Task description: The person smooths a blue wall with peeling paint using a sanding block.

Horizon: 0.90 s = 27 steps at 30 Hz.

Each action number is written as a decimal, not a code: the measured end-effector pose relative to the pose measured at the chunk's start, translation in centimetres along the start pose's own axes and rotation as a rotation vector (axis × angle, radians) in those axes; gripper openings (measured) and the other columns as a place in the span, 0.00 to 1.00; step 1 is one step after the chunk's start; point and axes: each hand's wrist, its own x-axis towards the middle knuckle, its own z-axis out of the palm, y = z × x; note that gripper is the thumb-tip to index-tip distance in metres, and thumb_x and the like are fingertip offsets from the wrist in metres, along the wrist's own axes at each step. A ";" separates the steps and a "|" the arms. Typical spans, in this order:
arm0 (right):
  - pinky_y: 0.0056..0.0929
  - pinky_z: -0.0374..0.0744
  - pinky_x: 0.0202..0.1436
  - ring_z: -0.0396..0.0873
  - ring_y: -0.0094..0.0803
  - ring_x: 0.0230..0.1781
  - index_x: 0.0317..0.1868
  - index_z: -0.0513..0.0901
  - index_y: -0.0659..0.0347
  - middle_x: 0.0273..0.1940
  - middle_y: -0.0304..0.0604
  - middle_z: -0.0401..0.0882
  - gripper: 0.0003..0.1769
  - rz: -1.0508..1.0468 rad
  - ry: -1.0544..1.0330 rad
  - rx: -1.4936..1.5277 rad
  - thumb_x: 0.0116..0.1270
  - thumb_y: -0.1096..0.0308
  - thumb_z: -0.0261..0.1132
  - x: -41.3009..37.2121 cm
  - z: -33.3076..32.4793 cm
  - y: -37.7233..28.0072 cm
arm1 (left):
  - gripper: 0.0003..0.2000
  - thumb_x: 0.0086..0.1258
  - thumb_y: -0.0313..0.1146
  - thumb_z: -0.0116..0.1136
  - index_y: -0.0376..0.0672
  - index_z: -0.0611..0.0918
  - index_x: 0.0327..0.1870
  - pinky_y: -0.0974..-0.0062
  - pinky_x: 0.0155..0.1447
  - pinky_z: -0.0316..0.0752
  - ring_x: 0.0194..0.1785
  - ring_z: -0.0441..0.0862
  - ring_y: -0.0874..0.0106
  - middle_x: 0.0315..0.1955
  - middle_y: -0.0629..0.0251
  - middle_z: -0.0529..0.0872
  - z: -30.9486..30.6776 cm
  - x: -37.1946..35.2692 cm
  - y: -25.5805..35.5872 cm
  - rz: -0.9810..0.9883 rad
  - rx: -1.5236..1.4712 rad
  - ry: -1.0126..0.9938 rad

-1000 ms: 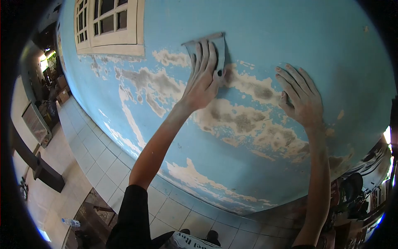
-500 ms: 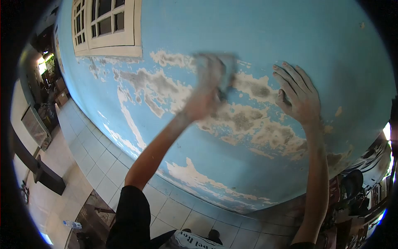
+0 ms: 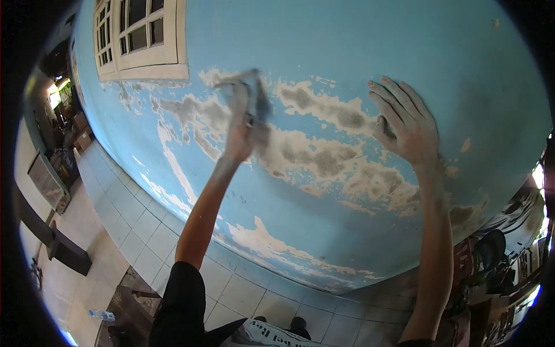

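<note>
My left hand point(image 3: 240, 124) presses a blurred, greyish sheet-like piece point(image 3: 261, 101) against the light blue wall point(image 3: 324, 40), with the fingers bent over it. Motion blur hides what the piece is exactly. Around it the paint is worn away in whitish and grey patches point(image 3: 324, 156). To the right, my right hand point(image 3: 407, 124) lies against the wall with its fingers spread and nothing in it. Both hands look dusty.
A cream-framed window point(image 3: 141, 40) is at the upper left. Below the wall runs a tiled floor point(image 3: 231, 295). A plastic bottle point(image 3: 102, 315) lies at the lower left. Cluttered objects, among them a dark seat point(image 3: 491, 247), stand at the right.
My left hand has moved left along the wall with the greyish piece, which is now tilted differently. My right hand keeps its place on the wall; the view has shifted slightly.
</note>
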 end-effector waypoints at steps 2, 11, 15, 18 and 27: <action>0.37 0.70 0.72 0.72 0.33 0.65 0.54 0.79 0.59 0.62 0.35 0.76 0.22 -0.010 0.016 -0.003 0.57 0.70 0.60 -0.2 0.2 0.1 | 0.38 0.62 0.18 0.48 0.40 0.52 0.77 0.53 0.79 0.41 0.79 0.40 0.49 0.77 0.49 0.46 0.1 -0.2 2.6 0.171 0.134 -0.256; 0.37 0.70 0.71 0.72 0.34 0.65 0.54 0.79 0.60 0.63 0.35 0.75 0.22 -0.001 0.016 0.005 0.57 0.71 0.61 -0.1 -0.1 0.1 | 0.34 0.71 0.22 0.47 0.46 0.50 0.77 0.52 0.79 0.45 0.78 0.41 0.50 0.77 0.54 0.47 -2.0 -0.3 0.8 -0.168 0.070 -0.163; 0.37 0.70 0.71 0.72 0.33 0.64 0.54 0.79 0.60 0.63 0.35 0.75 0.22 -0.004 0.026 0.019 0.57 0.70 0.60 -0.1 0.0 0.1 | 0.35 0.69 0.18 0.45 0.45 0.51 0.77 0.50 0.79 0.44 0.78 0.40 0.50 0.77 0.53 0.45 -1.2 -1.3 2.5 -0.119 0.080 -0.169; 0.37 0.70 0.72 0.72 0.33 0.64 0.53 0.79 0.60 0.63 0.35 0.76 0.21 -0.007 0.009 0.005 0.56 0.70 0.60 -0.1 0.1 0.2 | 0.38 0.61 0.15 0.47 0.41 0.53 0.76 0.45 0.78 0.44 0.78 0.41 0.48 0.77 0.51 0.48 0.2 -1.5 4.4 0.148 0.182 -0.253; 0.36 0.68 0.74 0.70 0.33 0.66 0.50 0.82 0.59 0.63 0.36 0.76 0.19 -0.022 0.040 -0.013 0.58 0.64 0.62 -0.5 0.7 0.3 | 0.40 0.57 0.15 0.49 0.34 0.51 0.75 0.42 0.77 0.45 0.78 0.41 0.44 0.74 0.45 0.51 0.9 -1.3 4.7 0.153 0.310 -0.245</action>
